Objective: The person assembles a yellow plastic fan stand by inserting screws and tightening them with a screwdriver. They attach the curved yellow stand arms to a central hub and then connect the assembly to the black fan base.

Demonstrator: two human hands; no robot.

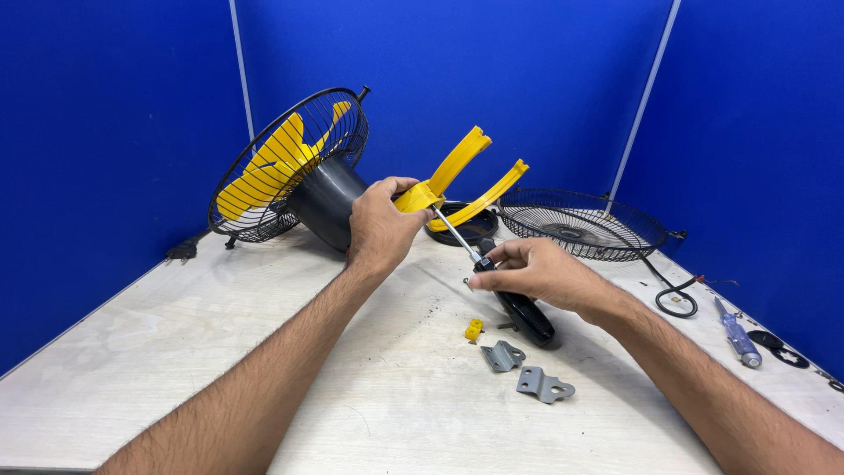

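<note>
We hold the yellow bracket point(457, 180) up over the table point(176, 352) in our left hand point(380, 227), fingers wrapped tight around its base. Its two arms rise from the base up and to the right, away from us, the nearer one lying lower and flatter than the far one. Our right hand point(532, 271) grips the screwdriver point(501, 286) near the top of its black handle, thumb and fingers closed on it. The screwdriver's long axis runs on a slant: the handle's butt points down and right, toward us, low over the table, and the metal shaft points up and left, its tip meeting the bracket's base just beside our left fingers.

Behind the left hand stands the fan body point(290, 171), tipped on its side, with a dark motor housing, a wire guard and yellow blades inside. Behind the bracket lies a black ring point(462, 224), and to the right of it the second guard point(580, 224) lies flat on the table.

Below the screwdriver handle sit a small yellow clip point(474, 330) and two grey metal plates point(523, 369), near one another. A second screwdriver point(738, 334) with a blue handle lies well apart at the right edge, near a black cord point(675, 295).
</note>
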